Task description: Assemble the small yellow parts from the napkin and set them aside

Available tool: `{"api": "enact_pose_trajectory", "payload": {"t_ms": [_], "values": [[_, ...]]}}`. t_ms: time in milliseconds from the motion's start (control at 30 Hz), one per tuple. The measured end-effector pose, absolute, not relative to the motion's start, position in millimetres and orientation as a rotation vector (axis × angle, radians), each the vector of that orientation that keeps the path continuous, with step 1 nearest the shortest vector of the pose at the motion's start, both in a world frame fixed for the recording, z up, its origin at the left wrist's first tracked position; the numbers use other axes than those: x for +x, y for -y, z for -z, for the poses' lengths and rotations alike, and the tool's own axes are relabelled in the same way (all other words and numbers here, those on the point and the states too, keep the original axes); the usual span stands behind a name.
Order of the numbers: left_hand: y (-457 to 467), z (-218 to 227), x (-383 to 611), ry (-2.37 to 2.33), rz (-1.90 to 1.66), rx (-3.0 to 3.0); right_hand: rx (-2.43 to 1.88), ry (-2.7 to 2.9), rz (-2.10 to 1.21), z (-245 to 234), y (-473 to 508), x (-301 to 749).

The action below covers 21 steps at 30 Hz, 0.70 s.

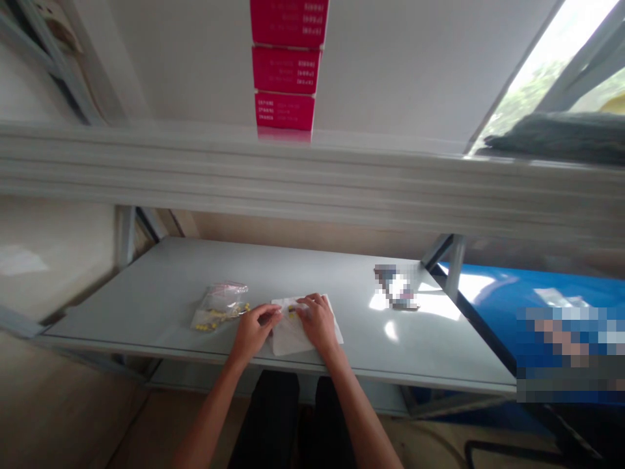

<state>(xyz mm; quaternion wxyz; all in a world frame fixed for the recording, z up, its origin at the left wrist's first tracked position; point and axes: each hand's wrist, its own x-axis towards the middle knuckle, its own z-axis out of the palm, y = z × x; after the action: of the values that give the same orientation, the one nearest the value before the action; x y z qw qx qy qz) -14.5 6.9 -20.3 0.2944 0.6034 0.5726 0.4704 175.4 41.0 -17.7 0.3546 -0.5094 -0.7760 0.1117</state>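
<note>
A white sheet of paper or cloth [293, 340] lies near the table's front edge, between and beneath my hands. My left hand [252, 331] is at its left edge, thumb and fingertips pinched together; what they grip, if anything, is too small to make out. My right hand [319, 326] rests over the sheet's right part with fingers curled and closed. By its fingertips sits a small yellow piece [291, 309] with something dark beside it. Left of my left hand lies a clear plastic bag [222, 299] with several small yellow pieces [208, 326] in or around it.
The grey-white table [146, 293] has a pixelated object [398, 286] at its right. A shelf beam [195, 176] crosses above, carrying stacked red boxes [286, 111]. A blue surface [493, 293] adjoins on the right, with a blurred-out person's part [561, 339] there.
</note>
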Motion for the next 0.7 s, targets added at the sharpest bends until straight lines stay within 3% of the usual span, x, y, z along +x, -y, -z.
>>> {"api": "enact_pose_trajectory", "payload": {"t_ms": [333,700], "values": [[-7,19,-13,-1.54,-1.218,1.638,-1.3,1.934,-0.453,16,-45,174],[-6,15,-15,-1.501,-1.253,1.634,-0.924,2.015,-0.675,-4,-28,169]]}}
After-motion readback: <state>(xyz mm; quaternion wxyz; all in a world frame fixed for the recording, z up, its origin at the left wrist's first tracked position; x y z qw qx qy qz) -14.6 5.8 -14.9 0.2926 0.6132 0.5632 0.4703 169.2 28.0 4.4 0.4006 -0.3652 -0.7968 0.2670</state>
